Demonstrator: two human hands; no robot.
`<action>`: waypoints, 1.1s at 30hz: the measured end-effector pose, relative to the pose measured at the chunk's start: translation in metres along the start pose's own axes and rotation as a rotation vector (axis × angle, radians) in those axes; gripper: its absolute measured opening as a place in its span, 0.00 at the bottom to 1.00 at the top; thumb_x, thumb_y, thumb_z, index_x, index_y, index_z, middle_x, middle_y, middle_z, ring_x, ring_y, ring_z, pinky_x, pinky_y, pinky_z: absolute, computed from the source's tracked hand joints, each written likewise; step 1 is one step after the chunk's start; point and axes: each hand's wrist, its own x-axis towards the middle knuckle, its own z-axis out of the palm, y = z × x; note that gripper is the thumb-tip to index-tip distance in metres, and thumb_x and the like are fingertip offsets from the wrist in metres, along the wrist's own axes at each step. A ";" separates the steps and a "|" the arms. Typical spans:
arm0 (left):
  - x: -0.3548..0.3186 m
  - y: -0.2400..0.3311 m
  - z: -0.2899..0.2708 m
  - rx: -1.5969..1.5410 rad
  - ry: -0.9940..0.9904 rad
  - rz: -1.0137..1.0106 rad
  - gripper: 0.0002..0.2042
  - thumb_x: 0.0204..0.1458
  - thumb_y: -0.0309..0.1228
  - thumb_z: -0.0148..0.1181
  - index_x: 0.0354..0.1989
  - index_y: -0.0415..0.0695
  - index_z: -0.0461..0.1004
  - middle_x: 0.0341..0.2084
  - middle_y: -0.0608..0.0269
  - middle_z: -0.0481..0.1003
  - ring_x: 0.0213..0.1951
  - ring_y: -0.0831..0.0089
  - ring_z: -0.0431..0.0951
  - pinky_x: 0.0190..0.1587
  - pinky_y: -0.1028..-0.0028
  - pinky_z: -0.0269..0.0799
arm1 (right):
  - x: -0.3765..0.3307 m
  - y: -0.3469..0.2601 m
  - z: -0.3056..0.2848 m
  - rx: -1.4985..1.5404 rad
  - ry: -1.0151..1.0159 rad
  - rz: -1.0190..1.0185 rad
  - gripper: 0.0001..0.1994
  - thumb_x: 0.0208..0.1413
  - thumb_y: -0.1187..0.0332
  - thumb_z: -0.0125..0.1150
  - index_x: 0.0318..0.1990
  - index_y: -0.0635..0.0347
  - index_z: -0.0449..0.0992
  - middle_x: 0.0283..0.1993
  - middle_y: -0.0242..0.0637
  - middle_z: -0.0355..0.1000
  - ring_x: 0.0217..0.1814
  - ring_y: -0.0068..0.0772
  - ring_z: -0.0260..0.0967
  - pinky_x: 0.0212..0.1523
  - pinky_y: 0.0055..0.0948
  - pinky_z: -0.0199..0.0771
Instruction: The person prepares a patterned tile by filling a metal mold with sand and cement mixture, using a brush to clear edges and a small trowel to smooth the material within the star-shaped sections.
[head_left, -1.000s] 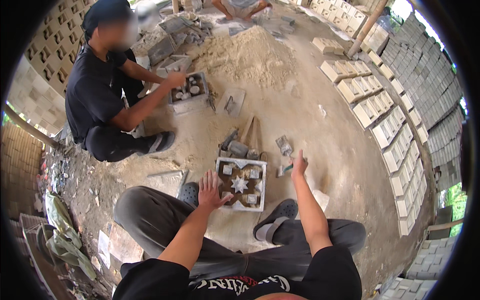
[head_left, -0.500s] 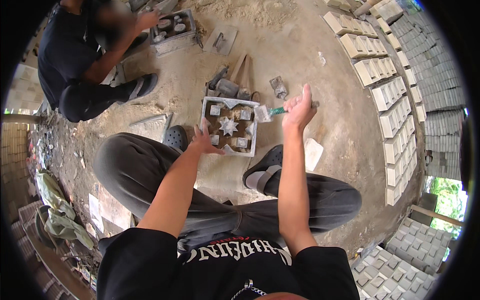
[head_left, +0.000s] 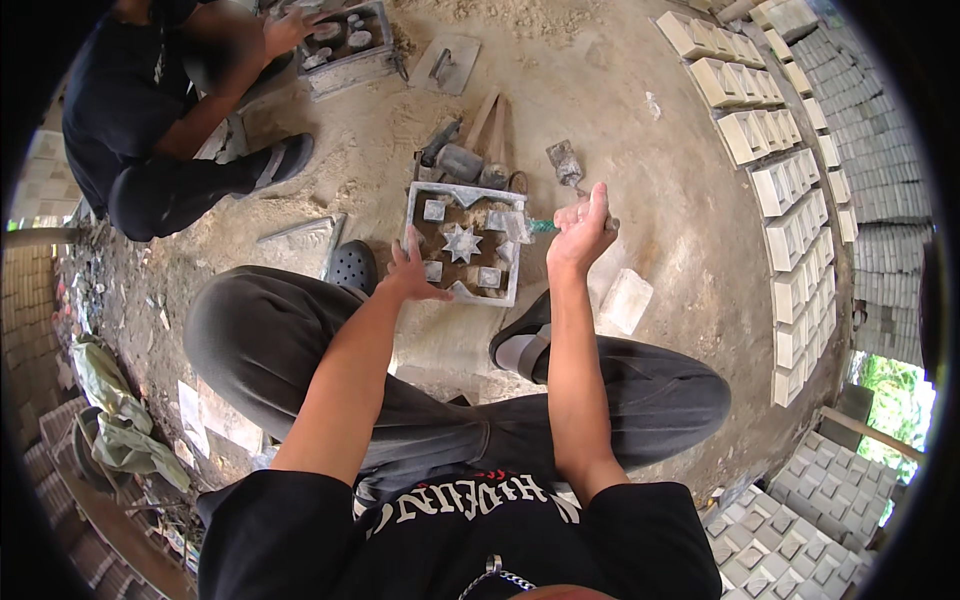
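Note:
A square metal mould (head_left: pixel 465 244) with a star piece in its middle lies on the sandy ground between my feet. My left hand (head_left: pixel 410 272) rests with spread fingers on the mould's near left edge. My right hand (head_left: pixel 582 224) is closed on a small trowel (head_left: pixel 528 227) with a green handle, its blade over the mould's right side. Both my forearms reach forward over my crossed legs.
Another person (head_left: pixel 160 120) crouches at the upper left, a hand on a second mould (head_left: pixel 345 38). Small tools (head_left: pixel 470 150) lie just beyond my mould, a second trowel (head_left: pixel 566 160) to their right. Rows of cast blocks (head_left: pixel 770 130) line the right side. A flat slab (head_left: pixel 628 300) sits right of my foot.
The view has tilted down and closer. My right hand picked up the trowel from the right and now holds it at the mould's right edge. My left hand stays on the mould.

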 end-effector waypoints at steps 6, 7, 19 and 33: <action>0.000 -0.001 0.001 -0.017 0.023 0.021 0.83 0.20 0.63 0.79 0.65 0.51 0.04 0.67 0.22 0.24 0.70 0.30 0.36 0.69 0.47 0.44 | 0.026 0.017 0.017 -0.039 -0.275 -0.028 0.25 0.61 0.62 0.58 0.14 0.51 0.55 0.14 0.25 0.53 0.13 0.18 0.46 0.16 0.24 0.44; -0.001 -0.002 0.001 -0.019 0.022 0.021 0.83 0.20 0.63 0.79 0.65 0.51 0.04 0.67 0.22 0.24 0.70 0.30 0.36 0.69 0.47 0.44 | 0.026 0.022 0.020 -0.042 -0.320 -0.032 0.24 0.61 0.62 0.59 0.14 0.51 0.56 0.14 0.24 0.54 0.14 0.16 0.46 0.16 0.23 0.43; 0.000 0.012 -0.002 0.100 0.001 -0.050 0.79 0.24 0.65 0.76 0.67 0.54 0.07 0.70 0.30 0.27 0.69 0.31 0.45 0.67 0.46 0.50 | 0.058 0.120 -0.007 -0.219 -0.527 0.096 0.23 0.59 0.67 0.55 0.12 0.54 0.56 0.13 0.23 0.54 0.15 0.17 0.48 0.18 0.25 0.44; -0.006 0.008 -0.007 0.078 -0.026 -0.083 0.78 0.26 0.64 0.75 0.68 0.55 0.08 0.70 0.31 0.28 0.70 0.34 0.42 0.67 0.44 0.49 | 0.046 0.120 -0.020 -0.340 -0.656 -0.126 0.20 0.59 0.68 0.52 0.15 0.61 0.58 0.15 0.23 0.53 0.18 0.16 0.48 0.20 0.27 0.46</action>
